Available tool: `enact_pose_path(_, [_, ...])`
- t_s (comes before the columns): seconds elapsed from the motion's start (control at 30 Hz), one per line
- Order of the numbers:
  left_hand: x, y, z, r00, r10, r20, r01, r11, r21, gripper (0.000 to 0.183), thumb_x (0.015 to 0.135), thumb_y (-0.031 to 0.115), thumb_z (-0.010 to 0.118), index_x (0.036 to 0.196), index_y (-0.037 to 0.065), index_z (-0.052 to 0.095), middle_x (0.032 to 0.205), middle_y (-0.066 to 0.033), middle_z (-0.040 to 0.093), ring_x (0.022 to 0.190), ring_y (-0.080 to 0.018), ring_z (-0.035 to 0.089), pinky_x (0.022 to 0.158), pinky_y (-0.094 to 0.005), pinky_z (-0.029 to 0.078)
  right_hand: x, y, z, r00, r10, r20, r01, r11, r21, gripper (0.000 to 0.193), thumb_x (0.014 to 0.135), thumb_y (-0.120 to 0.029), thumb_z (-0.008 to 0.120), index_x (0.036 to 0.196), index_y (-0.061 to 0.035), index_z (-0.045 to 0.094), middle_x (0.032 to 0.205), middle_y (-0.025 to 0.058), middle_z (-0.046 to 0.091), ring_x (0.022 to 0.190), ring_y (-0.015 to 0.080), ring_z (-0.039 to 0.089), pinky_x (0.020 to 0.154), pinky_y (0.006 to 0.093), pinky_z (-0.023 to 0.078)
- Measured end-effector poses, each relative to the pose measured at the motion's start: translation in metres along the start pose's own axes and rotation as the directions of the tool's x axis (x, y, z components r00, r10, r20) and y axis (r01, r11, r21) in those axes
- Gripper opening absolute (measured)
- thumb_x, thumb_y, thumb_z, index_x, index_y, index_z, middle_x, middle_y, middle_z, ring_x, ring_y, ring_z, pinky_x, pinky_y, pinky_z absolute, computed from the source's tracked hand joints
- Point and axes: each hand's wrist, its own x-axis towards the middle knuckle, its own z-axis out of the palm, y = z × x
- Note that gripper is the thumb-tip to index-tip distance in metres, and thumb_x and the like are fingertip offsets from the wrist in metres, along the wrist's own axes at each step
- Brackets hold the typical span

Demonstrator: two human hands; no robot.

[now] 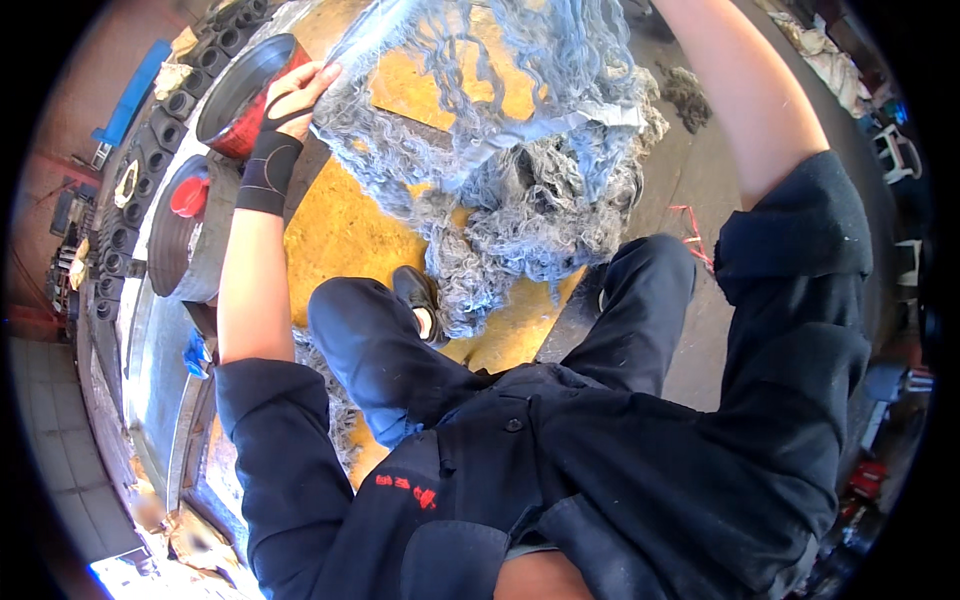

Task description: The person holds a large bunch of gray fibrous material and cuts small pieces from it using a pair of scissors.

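A tangled, stringy mass of grey-blue rag [560, 195] hangs and heaps in front of me, with loose frayed strands and pale cloth strips. My left hand [297, 95], in a black wrist wrap, pinches the upper left edge of this rag between thumb and fingers and holds it raised. Along the upper right my right forearm reaches up past the top edge, so that hand is out of the picture. The rag's lower part droops between my knees, near my shoe [415, 292].
A red round tub [232, 128] stands left of my left hand, beside a dark round container [178, 235] with a red item on it. Black cylindrical parts [120, 238] line the left. A yellow board [345, 235] lies below. A grey tuft [687, 98] sits on the floor at right.
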Motion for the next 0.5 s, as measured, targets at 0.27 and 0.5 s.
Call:
enact_pose_path(0.27, [-0.014, -0.085, 0.038, 0.947, -0.204, 0.248, 0.178, 0.976, 0.122, 0.023, 0.086, 0.026, 0.061, 0.089, 0.004, 0.065, 0.078, 0.0035, 0.059, 0.073, -0.0055, 0.051, 0.067, -0.0216, 0.04, -0.137, 0.062, 0.088, 0.956, 0.295, 0.003, -0.294, 0.954, 0.055, 0.023, 0.079, -0.026, 0.061, 0.079, -0.0027, 0.057, 0.069, 0.0168, 0.06, 0.065, 0.0313, 0.059, 0.056, 0.0386, 0.045])
enact_pose_path(0.5, [-0.035, -0.163, 0.124, 0.783, -0.351, 0.513, 0.491, 0.855, -0.165, 0.022, 0.088, 0.025, 0.058, 0.093, 0.004, 0.062, 0.082, 0.0026, 0.058, 0.075, -0.006, 0.051, 0.069, -0.021, 0.04, -0.308, 0.102, 0.132, 0.466, 0.811, 0.353, -0.785, 0.564, -0.258, 0.031, 0.063, -0.018, 0.074, 0.084, -0.0046, 0.056, 0.085, 0.0177, 0.064, 0.083, 0.0333, 0.062, 0.075, 0.0382, 0.048])
